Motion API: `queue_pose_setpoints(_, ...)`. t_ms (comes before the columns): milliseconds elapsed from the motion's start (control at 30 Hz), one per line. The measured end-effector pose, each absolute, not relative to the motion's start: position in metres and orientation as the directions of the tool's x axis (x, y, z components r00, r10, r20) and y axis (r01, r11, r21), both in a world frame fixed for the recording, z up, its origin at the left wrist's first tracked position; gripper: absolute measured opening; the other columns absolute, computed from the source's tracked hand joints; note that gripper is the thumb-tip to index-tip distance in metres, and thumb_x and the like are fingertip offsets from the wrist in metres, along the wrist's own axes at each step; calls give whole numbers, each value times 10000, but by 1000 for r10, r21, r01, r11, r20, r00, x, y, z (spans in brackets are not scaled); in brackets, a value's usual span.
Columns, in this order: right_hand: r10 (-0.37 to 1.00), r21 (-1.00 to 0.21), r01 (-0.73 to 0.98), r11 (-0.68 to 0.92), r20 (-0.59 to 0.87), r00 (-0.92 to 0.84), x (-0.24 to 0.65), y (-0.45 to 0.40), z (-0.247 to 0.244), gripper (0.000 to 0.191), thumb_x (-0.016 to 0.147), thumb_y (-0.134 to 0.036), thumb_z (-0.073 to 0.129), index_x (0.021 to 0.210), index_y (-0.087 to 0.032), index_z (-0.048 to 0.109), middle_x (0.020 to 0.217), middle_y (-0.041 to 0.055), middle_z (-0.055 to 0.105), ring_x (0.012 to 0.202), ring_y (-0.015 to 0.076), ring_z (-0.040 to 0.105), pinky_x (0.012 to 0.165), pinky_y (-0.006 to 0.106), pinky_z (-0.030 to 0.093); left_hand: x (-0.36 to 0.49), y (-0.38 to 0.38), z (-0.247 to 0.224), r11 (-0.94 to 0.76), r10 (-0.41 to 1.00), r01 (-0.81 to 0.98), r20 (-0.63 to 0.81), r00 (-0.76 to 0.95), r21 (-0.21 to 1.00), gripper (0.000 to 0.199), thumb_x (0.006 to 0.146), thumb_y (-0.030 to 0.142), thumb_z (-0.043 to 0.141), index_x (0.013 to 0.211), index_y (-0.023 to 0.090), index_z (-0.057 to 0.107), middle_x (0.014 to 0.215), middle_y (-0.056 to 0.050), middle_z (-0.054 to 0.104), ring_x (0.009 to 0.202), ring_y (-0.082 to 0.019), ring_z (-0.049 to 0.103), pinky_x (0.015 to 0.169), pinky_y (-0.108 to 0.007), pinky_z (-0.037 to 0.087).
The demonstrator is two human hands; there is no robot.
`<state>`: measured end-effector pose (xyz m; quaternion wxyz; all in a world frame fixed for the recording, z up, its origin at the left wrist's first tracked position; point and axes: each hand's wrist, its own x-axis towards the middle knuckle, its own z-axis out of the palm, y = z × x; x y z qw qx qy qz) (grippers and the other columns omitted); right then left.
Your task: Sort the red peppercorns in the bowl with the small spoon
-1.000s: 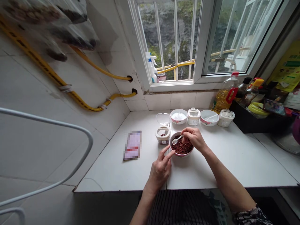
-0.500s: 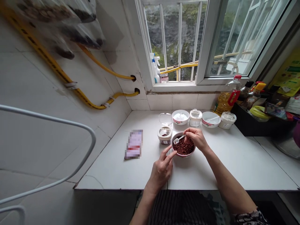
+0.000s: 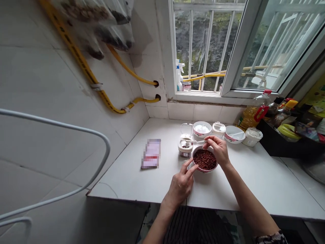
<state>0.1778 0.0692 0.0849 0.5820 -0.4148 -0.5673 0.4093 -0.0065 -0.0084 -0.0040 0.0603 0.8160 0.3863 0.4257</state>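
Observation:
A bowl [image 3: 205,160] full of small dark red-brown grains, which look like peppercorns, stands on the white counter. Two stretched fingers of my left hand [image 3: 180,184] touch its near left rim; the thumb is hidden. My right hand [image 3: 217,148] is above the bowl's far right side, pinching the handle of a small white spoon [image 3: 195,142]. The spoon points left, its tip over or close to the opening of a clear jar [image 3: 185,151] with a pale rim. Some dark grains show inside that jar, and its clear lid [image 3: 187,129] stands raised behind.
Behind are a bowl of white powder [image 3: 202,129], a lidded jar [image 3: 218,128], a bowl with a white spoon [image 3: 234,135] and another jar [image 3: 253,137]. A blurred packet [image 3: 151,154] lies left. An oil bottle [image 3: 254,110] and a black box of bottles [image 3: 274,140] stand right.
My right hand has lifted the spoon off the grains and swung it left and back to the open jar. My left fingers stay at the bowl's rim. The camera view has turned left.

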Motion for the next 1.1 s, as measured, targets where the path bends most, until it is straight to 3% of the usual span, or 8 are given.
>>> queue_pose_setpoints(133, 863, -837, 235, 494, 506, -12, 162, 66, 79, 172, 937, -348, 541, 935, -211, 645, 728, 26, 726, 675, 189, 683, 686, 326, 542, -5, -8, -7, -691, 684, 590, 642, 346, 417, 613, 887, 12, 431, 1443, 270, 423, 1480, -133, 482, 1148, -208, 669, 844, -309, 623)
queue_pose_setpoints(233, 739, -611, 457, 647, 649, -178, 155, 66, 74, 160, 966, -257, 499, 952, -223, 655, 777, 39, 751, 738, 204, 697, 813, 375, 525, -5, -8, -7, -685, 694, 590, 632, 347, 428, 623, 877, 4, 421, 1445, 262, 419, 1492, -139, 469, 1097, -198, 689, 836, -308, 625)
queue_pose_setpoints(333, 647, -436, 529, 728, 694, -317, 156, 67, 75, 199, 981, -215, 462, 955, -225, 660, 785, 40, 758, 731, 201, 696, 898, 409, 491, -4, -8, -5, -685, 696, 585, 626, 352, 433, 624, 871, -1, 418, 1440, 254, 423, 1495, -148, 463, 1047, -191, 704, 817, -309, 626)
queue_pose_setpoints(533, 796, -614, 559, 557, 587, -149, 181, 62, 90, 193, 976, -336, 506, 996, -223, 661, 802, 66, 763, 832, 250, 712, 839, 408, 528, -5, -8, -6, -697, 683, 577, 639, 353, 425, 630, 869, -4, 434, 1447, 246, 423, 1489, -162, 467, 998, -189, 713, 781, -318, 633)
queue_pose_setpoints(633, 818, -628, 567, 533, 554, -156, 198, 59, 95, 191, 960, -335, 514, 945, -216, 662, 766, 65, 754, 787, 250, 700, 785, 396, 533, -5, -8, -6, -698, 681, 578, 642, 353, 422, 621, 873, -4, 433, 1442, 245, 432, 1484, -160, 472, 1016, -187, 709, 780, -308, 634)
queue_pose_setpoints(800, 759, -426, 707, 564, 606, -240, 217, 53, 103, 205, 951, -246, 476, 839, -209, 644, 655, 40, 700, 654, 216, 636, 710, 345, 474, -6, -8, -5, -698, 681, 576, 645, 348, 426, 613, 888, -3, 426, 1444, 252, 430, 1481, -147, 478, 1091, -193, 687, 806, -301, 630)
queue_pose_setpoints(967, 678, -167, 803, 573, 647, -349, 224, 53, 103, 223, 929, -153, 439, 802, -202, 616, 615, 27, 652, 603, 195, 577, 763, 342, 429, -7, -9, -5, -698, 678, 578, 650, 343, 424, 595, 900, 3, 425, 1440, 251, 436, 1466, -146, 495, 1029, -176, 706, 803, -287, 628)
queue_pose_setpoints(1100, 706, -146, 799, 584, 577, -410, 216, 56, 90, 241, 912, -101, 425, 772, -203, 593, 616, 23, 642, 561, 170, 527, 775, 332, 425, -8, -10, -4, -697, 682, 577, 643, 348, 426, 569, 911, 11, 426, 1428, 250, 444, 1465, -148, 497, 981, -162, 714, 802, -281, 628)
